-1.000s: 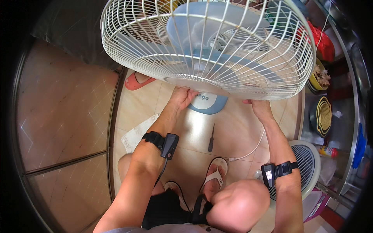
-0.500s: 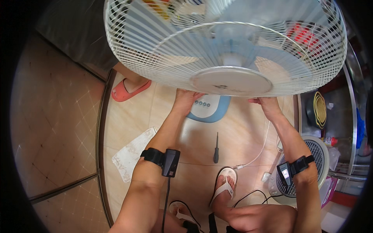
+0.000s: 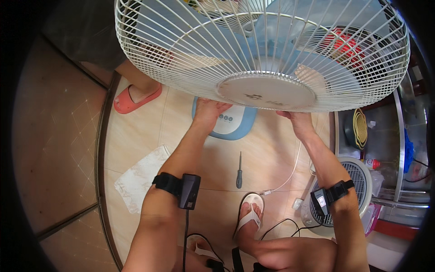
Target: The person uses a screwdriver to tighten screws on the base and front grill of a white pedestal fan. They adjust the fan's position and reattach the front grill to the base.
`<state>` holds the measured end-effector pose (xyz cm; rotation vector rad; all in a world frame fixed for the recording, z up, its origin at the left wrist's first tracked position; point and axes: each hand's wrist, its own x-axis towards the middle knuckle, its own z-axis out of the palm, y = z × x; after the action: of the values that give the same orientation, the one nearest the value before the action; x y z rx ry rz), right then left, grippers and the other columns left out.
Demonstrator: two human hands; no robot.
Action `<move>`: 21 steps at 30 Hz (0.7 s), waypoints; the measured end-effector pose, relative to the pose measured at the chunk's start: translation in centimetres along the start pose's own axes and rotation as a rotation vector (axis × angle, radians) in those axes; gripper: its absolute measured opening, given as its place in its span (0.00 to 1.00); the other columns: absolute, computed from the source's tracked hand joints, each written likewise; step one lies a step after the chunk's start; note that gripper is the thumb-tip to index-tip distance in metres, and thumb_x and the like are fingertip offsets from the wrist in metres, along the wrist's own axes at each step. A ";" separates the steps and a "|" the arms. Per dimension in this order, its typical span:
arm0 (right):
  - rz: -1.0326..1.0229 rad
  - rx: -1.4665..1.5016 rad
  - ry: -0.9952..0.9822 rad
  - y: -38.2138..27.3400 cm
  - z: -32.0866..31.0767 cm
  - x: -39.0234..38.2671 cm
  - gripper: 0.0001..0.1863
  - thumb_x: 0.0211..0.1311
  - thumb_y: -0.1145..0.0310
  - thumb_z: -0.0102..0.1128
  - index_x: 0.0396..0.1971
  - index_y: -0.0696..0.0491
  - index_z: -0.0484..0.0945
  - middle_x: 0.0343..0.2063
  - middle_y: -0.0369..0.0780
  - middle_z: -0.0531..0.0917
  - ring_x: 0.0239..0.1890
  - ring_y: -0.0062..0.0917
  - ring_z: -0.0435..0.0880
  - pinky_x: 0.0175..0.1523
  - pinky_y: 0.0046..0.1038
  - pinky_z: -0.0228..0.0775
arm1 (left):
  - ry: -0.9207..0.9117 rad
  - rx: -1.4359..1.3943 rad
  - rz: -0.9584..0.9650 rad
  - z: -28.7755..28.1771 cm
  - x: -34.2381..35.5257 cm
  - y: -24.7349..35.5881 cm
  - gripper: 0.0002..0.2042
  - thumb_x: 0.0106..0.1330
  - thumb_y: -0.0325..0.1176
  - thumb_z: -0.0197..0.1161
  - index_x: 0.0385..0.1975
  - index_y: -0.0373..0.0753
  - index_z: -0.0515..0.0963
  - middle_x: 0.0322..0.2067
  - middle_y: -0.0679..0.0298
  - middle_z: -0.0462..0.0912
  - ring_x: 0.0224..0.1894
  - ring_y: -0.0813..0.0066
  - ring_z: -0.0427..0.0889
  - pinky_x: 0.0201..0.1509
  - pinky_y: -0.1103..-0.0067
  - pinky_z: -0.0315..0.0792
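Note:
A fan head with a white wire guard (image 3: 267, 93) and pale blue blades fills the top of the view. Below it stands its blue-and-white base (image 3: 233, 131), with a row of small buttons. My left hand (image 3: 209, 112) reaches in over the base's left part, fingers stretched out toward the right and partly hidden. At the guard's lower edge is my right hand (image 3: 298, 121); its thumb points left, while the other fingers are hidden behind the guard, so a grip cannot be made out. A screwdriver (image 3: 239, 172) with a dark handle lies on the floor nearer me.
On the left is another person's foot in a red slipper (image 3: 137, 98), near a white cloth (image 3: 140, 181). A white cord (image 3: 290, 174) crosses the floor. At right are a round grey-grilled appliance (image 3: 349, 186) and a metal rack (image 3: 403, 136) with nested yellow baskets (image 3: 360, 128).
The whole view has shifted, so the floor items sit farther left. The guard's wires look sharper. My left hand covers slightly more of the base; my right hand stays at the guard's lower edge.

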<state>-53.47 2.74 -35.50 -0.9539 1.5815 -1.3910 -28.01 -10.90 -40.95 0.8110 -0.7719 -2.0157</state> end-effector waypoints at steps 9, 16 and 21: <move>0.052 -0.051 0.018 -1.1 1.2 -0.6 0.14 0.72 0.66 0.58 0.54 0.50 0.77 0.50 0.35 0.80 0.49 0.21 0.81 0.47 0.28 0.82 | 0.051 0.014 0.036 0.6 -0.2 0.3 0.13 0.76 0.26 0.50 0.57 0.34 0.71 0.51 0.56 0.81 0.48 0.66 0.85 0.54 0.67 0.82; 0.014 -0.075 -0.033 -1.6 0.5 -1.0 0.15 0.72 0.65 0.58 0.55 0.52 0.76 0.48 0.37 0.81 0.47 0.23 0.82 0.48 0.30 0.83 | 0.095 -0.025 0.019 0.4 0.1 0.2 0.11 0.75 0.25 0.51 0.54 0.35 0.72 0.47 0.59 0.82 0.43 0.70 0.84 0.51 0.69 0.82; -0.016 -0.118 0.045 -2.8 -2.0 -2.5 0.18 0.70 0.62 0.61 0.56 0.53 0.76 0.49 0.37 0.80 0.48 0.24 0.82 0.47 0.30 0.84 | 0.110 -0.041 -0.001 0.3 0.3 0.2 0.10 0.75 0.25 0.51 0.52 0.35 0.74 0.42 0.61 0.82 0.37 0.75 0.82 0.52 0.67 0.83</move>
<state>-54.29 5.52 -32.33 -1.0127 1.7087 -1.3509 -28.29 -11.17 -40.69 0.8906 -0.6650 -1.9634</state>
